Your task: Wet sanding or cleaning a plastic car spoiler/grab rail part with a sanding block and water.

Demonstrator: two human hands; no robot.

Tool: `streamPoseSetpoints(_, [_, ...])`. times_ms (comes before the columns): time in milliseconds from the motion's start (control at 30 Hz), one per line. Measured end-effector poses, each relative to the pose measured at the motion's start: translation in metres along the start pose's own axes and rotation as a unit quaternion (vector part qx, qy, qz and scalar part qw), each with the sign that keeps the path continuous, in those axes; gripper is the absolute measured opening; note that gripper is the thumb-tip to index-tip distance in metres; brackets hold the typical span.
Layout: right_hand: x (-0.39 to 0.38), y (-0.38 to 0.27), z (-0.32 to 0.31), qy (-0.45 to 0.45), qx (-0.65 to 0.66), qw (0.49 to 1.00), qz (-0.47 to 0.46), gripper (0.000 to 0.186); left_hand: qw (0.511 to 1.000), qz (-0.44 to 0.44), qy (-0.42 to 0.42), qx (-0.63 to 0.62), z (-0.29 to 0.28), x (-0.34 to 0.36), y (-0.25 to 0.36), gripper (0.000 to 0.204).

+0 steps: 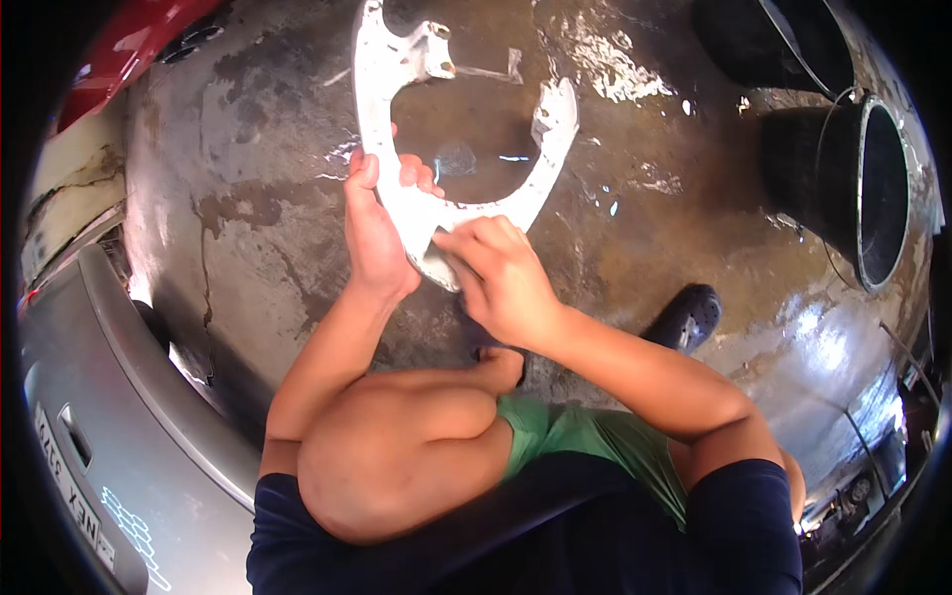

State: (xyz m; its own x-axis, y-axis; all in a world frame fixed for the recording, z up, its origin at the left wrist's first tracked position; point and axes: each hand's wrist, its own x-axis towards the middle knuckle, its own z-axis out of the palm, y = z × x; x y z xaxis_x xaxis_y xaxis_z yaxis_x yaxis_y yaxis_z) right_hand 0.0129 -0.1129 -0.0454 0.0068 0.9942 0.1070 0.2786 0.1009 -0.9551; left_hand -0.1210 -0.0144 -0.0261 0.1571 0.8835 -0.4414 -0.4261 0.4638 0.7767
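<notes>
A white, U-shaped part point(389, 164) with brackets at its ends is held up over the wet floor, its pointed base towards me. My left hand point(377, 223) grips it at the left side, thumb in front and the other fingers wrapped behind and through the opening. At the base, my right hand point(501, 278) presses bent, closed fingers against the white surface. Whether a small pad or cloth sits under those fingers is hidden.
Two black buckets point(793, 178) stand at the right, the farther one partly cut off. A silver vehicle panel point(159, 416) is close on my left, and a red vehicle point(119, 50) at the far left. My dark clog point(686, 317) rests on the wet concrete floor point(268, 188).
</notes>
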Motion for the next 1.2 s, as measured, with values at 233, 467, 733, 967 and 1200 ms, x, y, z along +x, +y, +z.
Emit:
streamPoseSetpoints(233, [-0.023,0.018,-0.019,-0.081,-0.022,0.993,-0.081,0.049,1.000,0.004,-0.018,0.006,0.009,0.006,0.006,0.041])
streamPoseSetpoints(467, [-0.023,0.009,-0.007,-0.038,-0.022,0.998,-0.038,0.042,0.998,0.038,-0.001,0.041,0.007,0.014,-0.002,0.029])
streamPoseSetpoints(733, [0.043,0.070,-0.352,0.141,-0.290,0.940,0.111,0.033,0.889,0.001,-0.004,0.458,-0.080,0.005,-0.036,0.083])
streamPoseSetpoints(967, [-0.011,0.199,-0.701,0.327,-0.032,0.882,0.338,0.031,0.913,0.023,0.028,0.407,-0.120,0.026,-0.107,0.081])
streamPoseSetpoints(1200, [-0.021,0.252,-0.603,0.117,0.157,0.829,0.523,0.044,0.865,-0.171,0.087,0.463,-0.092,0.025,-0.101,0.033])
